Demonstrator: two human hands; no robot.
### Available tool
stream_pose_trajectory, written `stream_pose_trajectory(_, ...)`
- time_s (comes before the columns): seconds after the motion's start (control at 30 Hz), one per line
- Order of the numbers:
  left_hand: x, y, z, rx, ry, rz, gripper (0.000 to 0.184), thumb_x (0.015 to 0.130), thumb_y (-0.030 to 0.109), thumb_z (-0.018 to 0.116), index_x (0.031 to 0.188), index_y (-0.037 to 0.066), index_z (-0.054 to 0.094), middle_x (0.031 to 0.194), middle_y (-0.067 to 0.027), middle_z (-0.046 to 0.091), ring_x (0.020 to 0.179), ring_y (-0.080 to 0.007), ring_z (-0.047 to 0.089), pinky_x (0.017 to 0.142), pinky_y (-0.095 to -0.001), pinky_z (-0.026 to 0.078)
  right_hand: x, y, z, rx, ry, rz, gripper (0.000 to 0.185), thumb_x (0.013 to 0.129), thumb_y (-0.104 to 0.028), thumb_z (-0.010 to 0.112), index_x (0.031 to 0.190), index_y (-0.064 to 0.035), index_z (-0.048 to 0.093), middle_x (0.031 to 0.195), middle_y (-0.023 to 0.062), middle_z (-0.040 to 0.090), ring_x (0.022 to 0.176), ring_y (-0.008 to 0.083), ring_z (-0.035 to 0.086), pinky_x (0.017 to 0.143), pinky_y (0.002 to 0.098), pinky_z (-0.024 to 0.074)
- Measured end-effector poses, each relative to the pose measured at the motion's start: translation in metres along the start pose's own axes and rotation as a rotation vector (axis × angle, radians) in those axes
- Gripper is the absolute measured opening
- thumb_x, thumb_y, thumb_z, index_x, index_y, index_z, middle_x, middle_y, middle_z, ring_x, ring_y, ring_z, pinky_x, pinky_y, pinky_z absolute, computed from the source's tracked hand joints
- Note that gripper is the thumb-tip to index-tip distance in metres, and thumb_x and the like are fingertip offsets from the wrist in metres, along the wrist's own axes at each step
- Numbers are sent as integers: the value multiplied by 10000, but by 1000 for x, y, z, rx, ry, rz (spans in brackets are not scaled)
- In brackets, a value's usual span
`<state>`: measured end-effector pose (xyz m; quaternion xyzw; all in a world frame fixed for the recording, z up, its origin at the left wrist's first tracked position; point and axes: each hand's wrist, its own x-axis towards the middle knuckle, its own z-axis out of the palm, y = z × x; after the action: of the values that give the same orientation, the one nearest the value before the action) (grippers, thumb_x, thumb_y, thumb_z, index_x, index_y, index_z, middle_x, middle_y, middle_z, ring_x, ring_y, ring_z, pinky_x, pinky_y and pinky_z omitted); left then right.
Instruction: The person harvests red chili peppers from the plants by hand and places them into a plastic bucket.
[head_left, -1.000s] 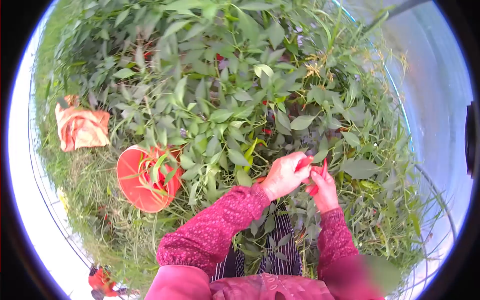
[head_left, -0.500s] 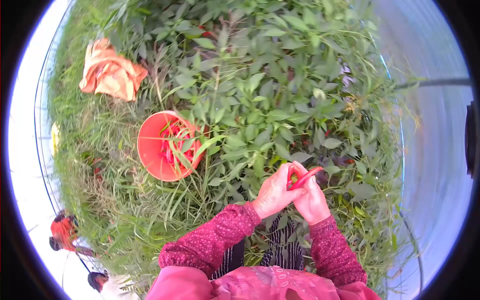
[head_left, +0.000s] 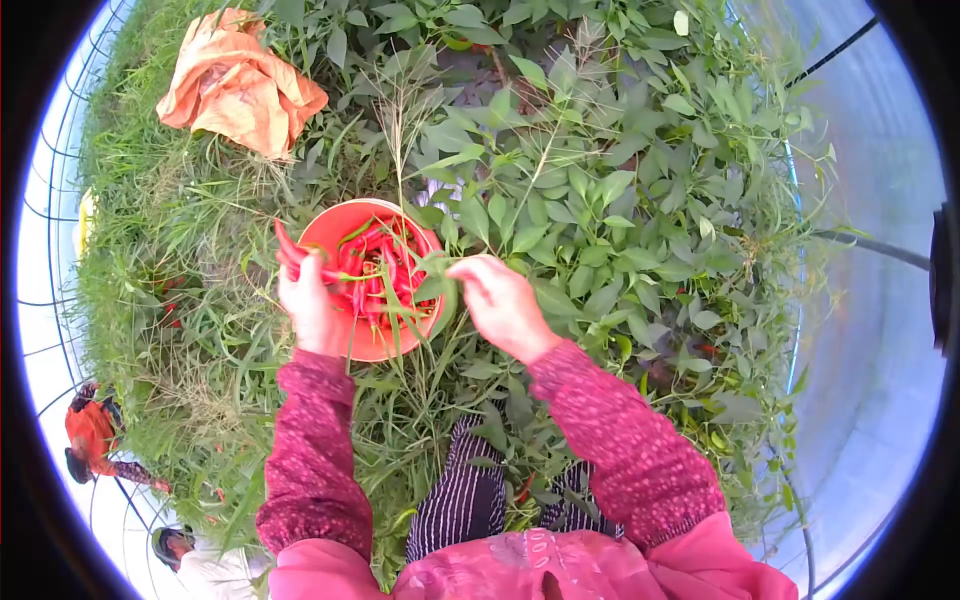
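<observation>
My left hand [head_left: 312,305] is closed around red chili peppers [head_left: 290,248] at the left rim of a red bucket [head_left: 372,346]. Inside the bucket lies a heap of red chili peppers [head_left: 385,270], partly crossed by green blades and leaves. On the bucket's other side, my right hand [head_left: 503,308] is slightly blurred, its fingers drawn together at a green leaf [head_left: 436,268] that hangs over the rim. The exact number of peppers in my left hand is hidden by the fingers.
Dense pepper plants [head_left: 620,220] fill the middle and right. An orange sack [head_left: 240,85] lies on grass [head_left: 200,370] at the upper left. Two people, one in an orange top [head_left: 90,435] and one in a white top [head_left: 215,572], are at lower left. Plastic sheeting [head_left: 870,330] borders the right.
My hands were together at the plants with red pepper in them. Both have moved left to the bucket and apart, the left carrying peppers. The view has shifted, bringing the bucket nearer the middle.
</observation>
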<state>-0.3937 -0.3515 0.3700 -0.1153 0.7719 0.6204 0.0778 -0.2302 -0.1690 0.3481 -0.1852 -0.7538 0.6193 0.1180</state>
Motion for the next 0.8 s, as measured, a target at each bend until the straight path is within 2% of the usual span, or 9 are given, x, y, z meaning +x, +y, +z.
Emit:
stream_pose_trajectory(0.17,74,-92,-51,985,-185,267,563,848,184,663,1297,-64,432,1161,-155,585,1019,-193,580,827,-326,502,50,-1,45,-165,-193,-268,141,774,30,504,852,-36,601,841,84,631,812,225,621,738,320,486)
stream_pose_trajectory(0.27,15,-54,-13,269,-339,181,594,831,184,688,1305,-62,428,1218,-173,548,1064,-172,555,849,-316,494,51,5,29,45,-280,110,129,774,5,479,767,-36,601,769,74,638,761,199,622,706,314,484)
stream_pose_trajectory(0.33,-16,-50,1,116,-612,-202,620,813,182,703,1305,-62,417,1257,-169,527,1089,-171,546,862,-314,493,35,23,12,-32,-536,357,137,777,-40,490,739,-49,621,715,67,647,703,182,622,695,329,488)
stream_pose_trajectory(0.4,-42,-49,23,243,-895,-109,707,779,168,723,1344,-59,362,1317,-185,497,1186,-251,513,1000,-353,411,10,52,-1,-341,-779,323,136,777,-76,520,735,-64,648,698,68,659,675,190,629,696,338,501)
stream_pose_trajectory(0.47,-62,-73,44,605,-859,250,819,740,208,749,1384,-30,304,1301,-225,496,1196,-317,504,1031,-377,383,-10,71,-12,34,-706,801,143,773,-82,530,751,-64,670,726,69,671,699,195,635,723,342,504)
stream_pose_trajectory(0.53,-80,-122,66,624,-847,172,879,726,267,746,1409,-3,262,1285,-268,487,1182,-387,497,1022,-397,381,-20,75,-23,-298,-756,668,141,758,-92,549,810,-52,674,778,89,676,755,220,639,742,358,507)
stream_pose_trajectory(0.6,-90,-119,82,774,-894,-226,714,798,297,661,1362,6,335,1105,-290,580,1016,-425,572,873,-440,453,-35,96,-19,-496,-774,496,152,755,-104,554,835,-54,674,814,100,676,792,250,639,779,361,501)
stream_pose_trajectory(0.7,-105,-144,64,597,-980,-160,390,883,287,542,1157,11,513,906,-267,623,913,-428,594,793,-473,466,-29,96,-19,-811,-846,378,222,760,-114,543,940,-60,659,956,145,649,902,303,622,846,382,483)
stream_pose_trajectory(0.8,-115,-123,12,678,-1005,-105,367,923,281,492,1168,8,502,1001,-267,612,955,-426,584,812,-480,461,-42,107,-20,-1041,-754,308,426,765,-148,537,1188,-103,567,1156,191,581,1009,338,590,936,428,428)
